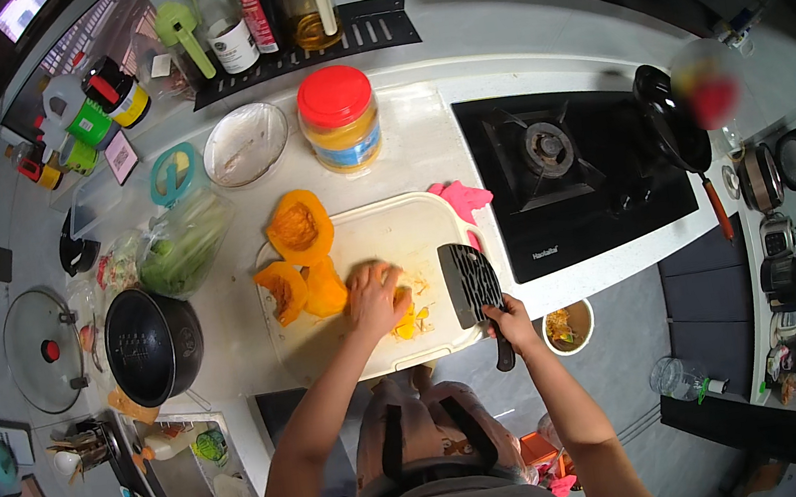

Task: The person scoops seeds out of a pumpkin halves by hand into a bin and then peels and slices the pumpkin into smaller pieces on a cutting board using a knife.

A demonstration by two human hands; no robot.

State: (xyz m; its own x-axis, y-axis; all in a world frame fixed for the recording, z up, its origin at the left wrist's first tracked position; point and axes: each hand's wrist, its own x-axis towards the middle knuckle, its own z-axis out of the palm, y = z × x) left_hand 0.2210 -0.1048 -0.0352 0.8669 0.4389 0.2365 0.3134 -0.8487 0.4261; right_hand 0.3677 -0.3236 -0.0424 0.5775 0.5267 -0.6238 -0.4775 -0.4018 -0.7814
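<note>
My left hand (376,302) is curled on the white cutting board (358,231), its fingers around a small pumpkin piece (402,295) that it largely hides. Under the thumb lie orange pumpkin scraps (408,326). My right hand (513,324) grips a black-handled cleaver (474,284) by the handle and the base of the blade, over the board's right edge. Left of my left hand are a hollowed pumpkin half (299,227) at the board's far left corner, a smaller chunk with its hollow showing (283,292), and another pumpkin chunk (324,288).
A pink cloth (463,198) pokes out by the board's right side. Beyond stand a red-lidded jar (340,120) and a covered bowl (246,145). The gas hob (591,223) is right, a black pot (154,346) and sink (187,480) left. A scrap bin (568,328) stands on the floor.
</note>
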